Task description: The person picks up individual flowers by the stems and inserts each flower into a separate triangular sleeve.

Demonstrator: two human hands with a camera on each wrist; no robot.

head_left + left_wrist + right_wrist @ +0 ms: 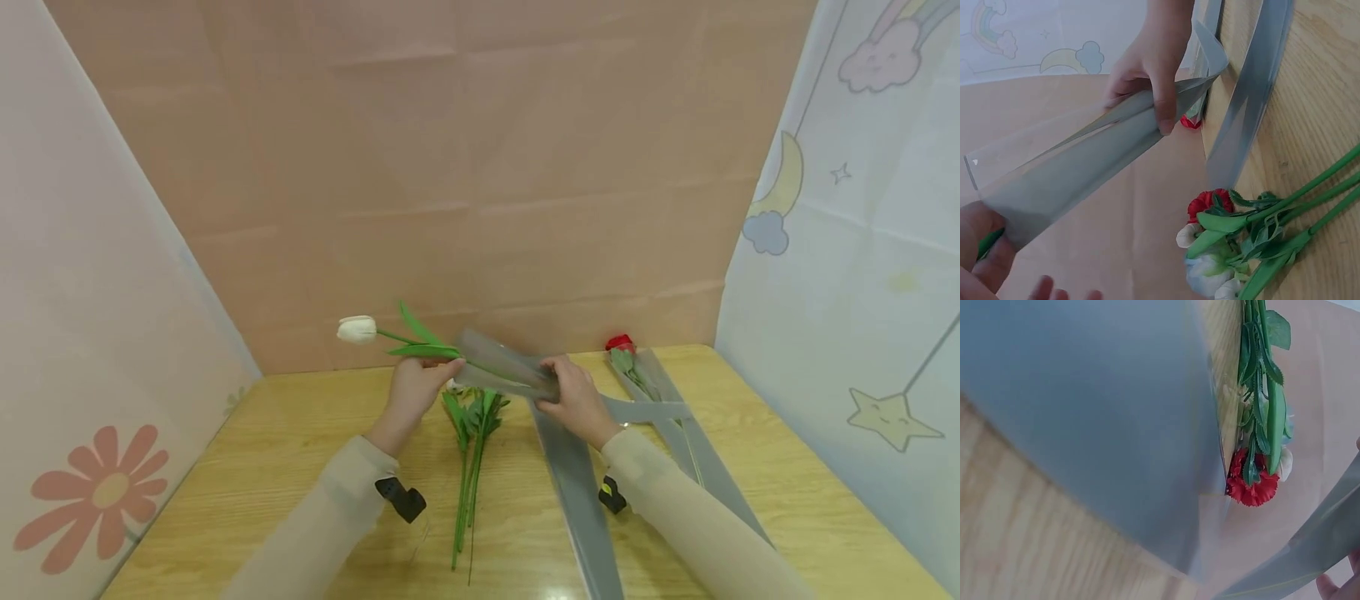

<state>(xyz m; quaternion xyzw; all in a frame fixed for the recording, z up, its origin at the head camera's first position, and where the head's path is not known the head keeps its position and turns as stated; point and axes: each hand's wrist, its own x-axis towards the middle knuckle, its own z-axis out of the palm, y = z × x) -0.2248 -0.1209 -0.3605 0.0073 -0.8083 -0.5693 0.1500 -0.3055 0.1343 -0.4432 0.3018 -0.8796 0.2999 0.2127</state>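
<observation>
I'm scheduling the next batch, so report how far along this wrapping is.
The red rose looks done, lying inside one wrapper. In hand: the left hand holds the white tulip, the right hand grips the film around its stem. Apparently remaining: the loose flowers lying bare on the table.

Flowers on table | sleeve right | rose farther right | tulip stem seemingly inside wrapper

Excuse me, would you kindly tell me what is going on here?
A person's left hand pinches a white tulip at the mouth of a grey sleeve, while the right hand grips its narrow end. The bloom is outside. Loose flowers lie on the table; to their right, a red rose lies in a second sleeve.
</observation>
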